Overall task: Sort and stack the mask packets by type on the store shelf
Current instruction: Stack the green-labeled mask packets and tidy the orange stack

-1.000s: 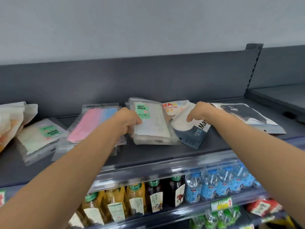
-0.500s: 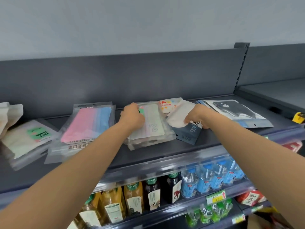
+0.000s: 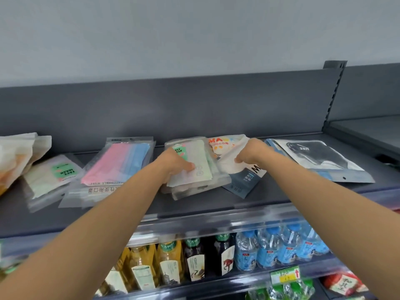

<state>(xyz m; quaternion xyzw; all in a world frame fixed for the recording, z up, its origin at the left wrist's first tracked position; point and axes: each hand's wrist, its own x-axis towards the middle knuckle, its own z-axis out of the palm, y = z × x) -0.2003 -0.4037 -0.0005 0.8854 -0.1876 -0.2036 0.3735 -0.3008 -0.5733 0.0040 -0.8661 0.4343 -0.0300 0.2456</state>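
On the shelf (image 3: 194, 205), the left hand (image 3: 173, 164) grips the green-label packet stack (image 3: 200, 169) at its left edge, thumb on top. It is light, floppy, slick plastic that likely slides apart, so clamping the whole edge looks wisest. Just right, the right hand (image 3: 252, 151) pinches the white-and-navy packet (image 3: 243, 177) by its soft top. Half a second earlier the left hand lay atop the stack, and the right covered the packet's black letter.

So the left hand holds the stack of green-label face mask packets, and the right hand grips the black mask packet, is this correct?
Not quite. In the head view the right hand grips the white and navy packet beside the green-label stack; the black mask packet lies further right, not gripped. The left hand does hold that stack.
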